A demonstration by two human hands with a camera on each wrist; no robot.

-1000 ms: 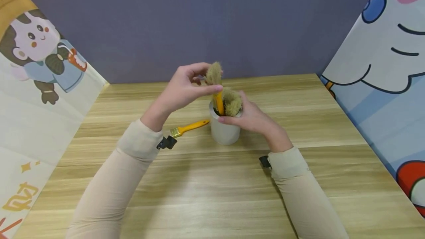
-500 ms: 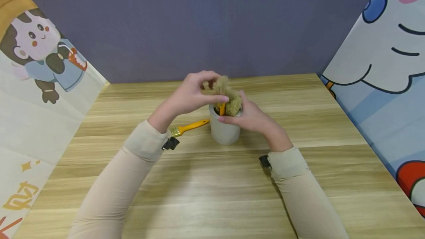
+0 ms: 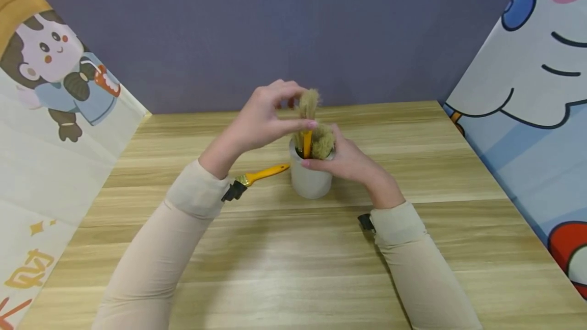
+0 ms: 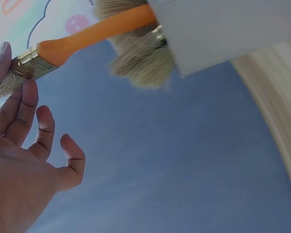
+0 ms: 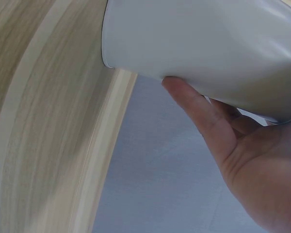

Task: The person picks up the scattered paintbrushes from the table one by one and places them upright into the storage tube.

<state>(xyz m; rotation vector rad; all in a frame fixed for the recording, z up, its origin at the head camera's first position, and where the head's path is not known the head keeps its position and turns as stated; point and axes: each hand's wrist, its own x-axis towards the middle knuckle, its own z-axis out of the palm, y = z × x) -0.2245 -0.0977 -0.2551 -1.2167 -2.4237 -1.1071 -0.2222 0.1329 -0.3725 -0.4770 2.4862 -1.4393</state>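
Observation:
A whitish cylindrical cup [image 3: 312, 180] stands upright on the table with bristle heads [image 3: 323, 142] sticking out of its mouth. My left hand [image 3: 263, 118] pinches an upright paintbrush [image 3: 307, 142] between thumb and fingers near its metal band, bristles up. In the left wrist view, the orange handle [image 4: 97, 31] runs down into the cup [image 4: 233, 36], beside other bristles [image 4: 143, 65]. My right hand [image 3: 353, 164] grips the cup's rim from the right. The right wrist view has this hand [image 5: 262, 165] against the side of the cup [image 5: 199, 43]. The handle's lower end is hidden inside.
Another paintbrush [image 3: 268, 172] with a yellow-orange handle lies left of the cup, its bristle end partly covered by the black wrist camera [image 3: 234, 191]. The wooden table [image 3: 284, 269] meets a purple-grey wall [image 3: 293, 34] behind and printed panels at both sides.
My left hand shifted right with the paintbrush, dipping it deeper into the cup, then lifted it partway up again. The right hand and cup have stayed in place.

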